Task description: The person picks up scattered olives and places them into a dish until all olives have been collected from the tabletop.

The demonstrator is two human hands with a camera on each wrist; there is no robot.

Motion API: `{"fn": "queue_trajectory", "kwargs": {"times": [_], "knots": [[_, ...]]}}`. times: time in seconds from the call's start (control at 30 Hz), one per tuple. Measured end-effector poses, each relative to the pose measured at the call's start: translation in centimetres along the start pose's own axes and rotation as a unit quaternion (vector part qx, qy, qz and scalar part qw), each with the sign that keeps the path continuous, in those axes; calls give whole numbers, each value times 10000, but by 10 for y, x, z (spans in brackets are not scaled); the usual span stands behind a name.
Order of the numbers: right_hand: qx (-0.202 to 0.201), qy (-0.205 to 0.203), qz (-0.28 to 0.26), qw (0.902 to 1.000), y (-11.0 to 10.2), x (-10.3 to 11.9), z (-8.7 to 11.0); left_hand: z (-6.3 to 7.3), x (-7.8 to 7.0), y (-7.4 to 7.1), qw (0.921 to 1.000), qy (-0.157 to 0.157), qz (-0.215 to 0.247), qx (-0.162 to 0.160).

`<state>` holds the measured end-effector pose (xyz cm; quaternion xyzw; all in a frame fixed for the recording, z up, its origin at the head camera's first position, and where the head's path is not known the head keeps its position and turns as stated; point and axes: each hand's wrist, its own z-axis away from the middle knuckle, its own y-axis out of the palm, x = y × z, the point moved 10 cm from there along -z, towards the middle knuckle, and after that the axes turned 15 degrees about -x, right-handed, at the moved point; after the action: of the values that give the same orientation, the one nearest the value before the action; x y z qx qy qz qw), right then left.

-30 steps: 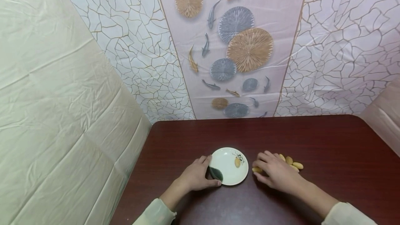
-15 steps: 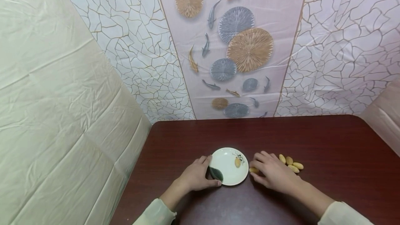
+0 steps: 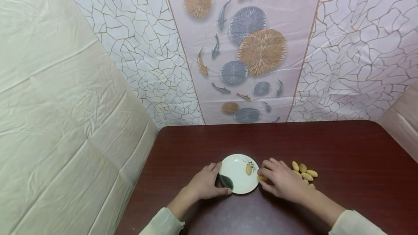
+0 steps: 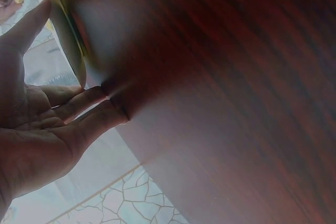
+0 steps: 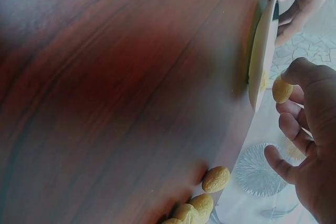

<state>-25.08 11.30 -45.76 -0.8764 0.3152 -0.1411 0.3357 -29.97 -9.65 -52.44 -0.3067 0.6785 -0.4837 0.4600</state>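
Observation:
A small white plate (image 3: 238, 180) with a dark green leaf pattern and a black floral print stands on the table. On it lies one yellow wrinkled nut-like oval (image 3: 249, 170). My left hand (image 3: 207, 182) holds the plate's left side, thumb at the near rim and fingers at the far rim. My right hand (image 3: 282, 178) pinches another yellow nut-like oval (image 5: 282, 89) between thumb and index finger, right at the plate's right rim; its other fingers are loosely bent. Behind that hand several like ovals (image 3: 307, 176) lie in a loose cluster, some partly hidden by the hand.
The dark red wooden table (image 3: 202, 140) has a rounded far right corner. Patterned cloth (image 3: 241, 93) with fish and round motifs hangs behind its far edge, and a pale creased cloth wall (image 3: 81, 119) stands along the left.
My right hand has moved left with the pinched oval, from beside the plate to its right rim, uncovering more of the cluster. The left hand and plate stay put.

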Motion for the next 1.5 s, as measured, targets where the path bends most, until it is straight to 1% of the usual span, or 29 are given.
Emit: {"fn": "queue_trajectory", "kwargs": {"times": [0.33,0.6,0.9,1.13,1.37,1.5], "knots": [[97,50,-163,9998,5,4,-3,0,-1,-1,10000,10,13,-8],[131,10,-102,9999,7,8,-4,1,-1,-1,10000,-5,-12,-7],[275,104,-119,9995,14,11,-5,0,0,-1,10000,-24,-11,-4],[255,73,-64,9996,17,13,-9,0,-1,-1,10000,1,-55,-33],[418,172,-112,9989,22,14,-9,0,-2,-2,10000,21,-70,-2],[423,164,-170,9988,26,15,-11,0,-1,-2,10000,2,-52,22]]}}
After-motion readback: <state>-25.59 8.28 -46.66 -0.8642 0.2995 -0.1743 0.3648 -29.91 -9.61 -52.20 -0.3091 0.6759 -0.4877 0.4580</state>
